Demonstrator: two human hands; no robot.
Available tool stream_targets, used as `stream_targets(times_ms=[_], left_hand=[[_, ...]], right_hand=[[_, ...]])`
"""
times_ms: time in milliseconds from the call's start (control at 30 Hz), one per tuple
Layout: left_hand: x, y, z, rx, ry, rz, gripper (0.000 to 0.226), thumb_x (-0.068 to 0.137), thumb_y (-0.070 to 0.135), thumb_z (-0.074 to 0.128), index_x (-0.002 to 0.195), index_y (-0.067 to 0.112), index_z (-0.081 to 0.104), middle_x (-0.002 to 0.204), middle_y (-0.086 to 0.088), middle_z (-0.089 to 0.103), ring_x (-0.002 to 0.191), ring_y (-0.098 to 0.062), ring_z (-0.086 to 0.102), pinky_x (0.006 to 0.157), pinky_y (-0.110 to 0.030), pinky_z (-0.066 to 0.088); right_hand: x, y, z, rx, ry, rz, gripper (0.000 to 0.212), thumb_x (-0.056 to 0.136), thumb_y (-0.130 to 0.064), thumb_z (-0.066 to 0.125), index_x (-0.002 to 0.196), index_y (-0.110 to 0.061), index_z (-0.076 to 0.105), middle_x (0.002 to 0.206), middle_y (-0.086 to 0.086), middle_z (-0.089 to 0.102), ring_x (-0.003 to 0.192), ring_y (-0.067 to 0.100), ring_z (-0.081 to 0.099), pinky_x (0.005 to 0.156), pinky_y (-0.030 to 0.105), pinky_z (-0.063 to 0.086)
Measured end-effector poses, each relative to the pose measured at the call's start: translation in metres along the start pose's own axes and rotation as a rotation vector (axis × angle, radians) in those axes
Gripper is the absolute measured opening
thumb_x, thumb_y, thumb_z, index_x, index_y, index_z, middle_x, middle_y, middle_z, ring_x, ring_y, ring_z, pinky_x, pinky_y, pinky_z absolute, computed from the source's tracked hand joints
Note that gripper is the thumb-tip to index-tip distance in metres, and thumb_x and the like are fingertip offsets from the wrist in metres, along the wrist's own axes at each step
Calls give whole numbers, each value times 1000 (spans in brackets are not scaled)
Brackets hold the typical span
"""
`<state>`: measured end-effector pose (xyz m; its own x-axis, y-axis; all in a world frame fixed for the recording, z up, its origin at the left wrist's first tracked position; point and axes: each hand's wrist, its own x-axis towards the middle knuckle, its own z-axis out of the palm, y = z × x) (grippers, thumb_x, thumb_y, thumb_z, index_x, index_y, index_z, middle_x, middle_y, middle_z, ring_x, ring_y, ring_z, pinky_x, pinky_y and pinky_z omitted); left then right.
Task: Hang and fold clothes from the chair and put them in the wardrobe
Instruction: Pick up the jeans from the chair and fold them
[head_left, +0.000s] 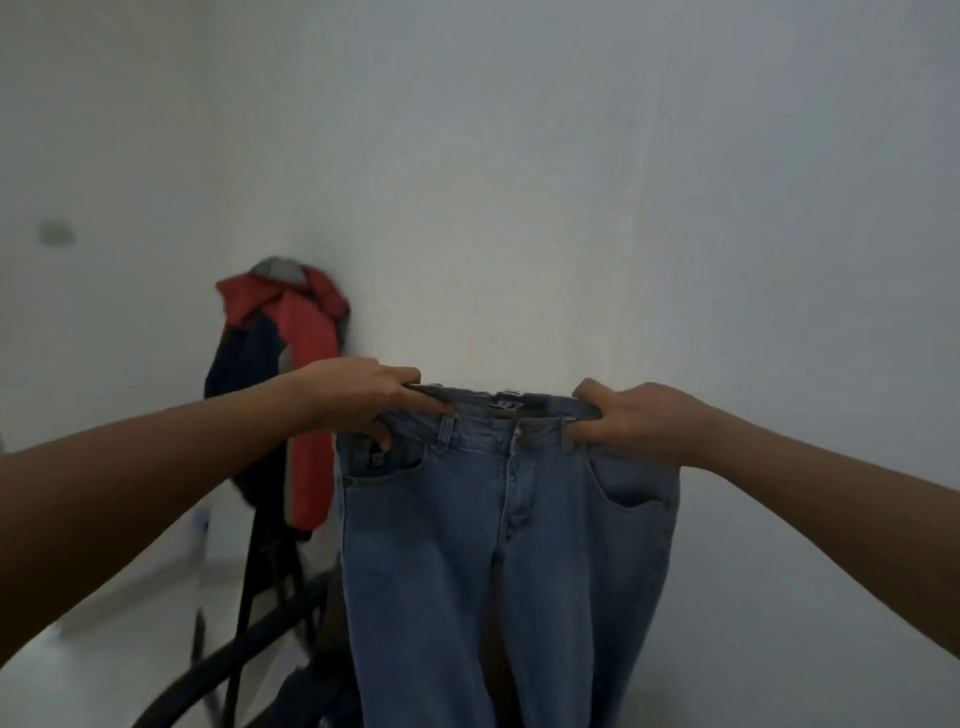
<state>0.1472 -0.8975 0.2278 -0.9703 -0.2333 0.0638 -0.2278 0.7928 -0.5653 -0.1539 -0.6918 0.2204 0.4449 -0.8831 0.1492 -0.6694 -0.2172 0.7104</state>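
Note:
A pair of blue jeans (498, 561) hangs in the air in front of me, front side facing me, legs dropping out of the bottom of the frame. My left hand (358, 397) grips the waistband at its left end, fingers curled over the top edge. At the right end of the waistband my right hand (634, 423) grips the denim in the same way. The waistband is stretched level between the two hands. The wardrobe is not in view.
A red, navy and grey jacket (296, 374) hangs over a dark chair frame (260, 587) at the left, close to the white wall (519, 182). Dark bars of the chair cross the lower left. Pale floor (104, 623) shows beneath it.

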Motion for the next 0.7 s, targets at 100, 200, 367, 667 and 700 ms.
stream_targets(times_ms=[100,200,367,667,700], left_hand=[[10,-31,-62,67,160,21,84,90,44,65,150,54,7,104,4,44,84,-22,57,67,-32,37],[12,-58,-118,85,317,50,86,95,43,58,140,67,-13,96,5,48,78,-16,50,66,-29,39],[6,-84,-188,113,498,74,74,100,42,48,143,64,-7,93,8,43,77,-15,50,67,-30,40],[-16,-95,-247,-158,861,81,50,96,38,52,144,47,41,90,17,48,76,-4,53,68,-18,41],[-16,-92,-251,-199,912,77,49,94,34,56,142,43,47,90,16,52,77,-4,55,69,-17,42]], right_hand=[[-20,40,-55,-108,77,20,33,82,-38,69,111,-26,57,92,7,56,40,18,29,39,20,23],[-41,72,-108,-214,63,57,55,68,-37,85,114,-28,57,83,3,55,43,17,22,38,21,20],[-72,116,-169,-356,219,127,68,76,5,68,133,-26,48,74,3,49,52,20,36,49,32,38],[-143,154,-235,-371,291,375,87,71,4,72,144,-34,44,97,3,50,48,18,27,41,25,23],[-149,155,-238,-369,295,384,84,71,4,73,142,-32,46,98,4,51,48,17,27,41,25,23]])
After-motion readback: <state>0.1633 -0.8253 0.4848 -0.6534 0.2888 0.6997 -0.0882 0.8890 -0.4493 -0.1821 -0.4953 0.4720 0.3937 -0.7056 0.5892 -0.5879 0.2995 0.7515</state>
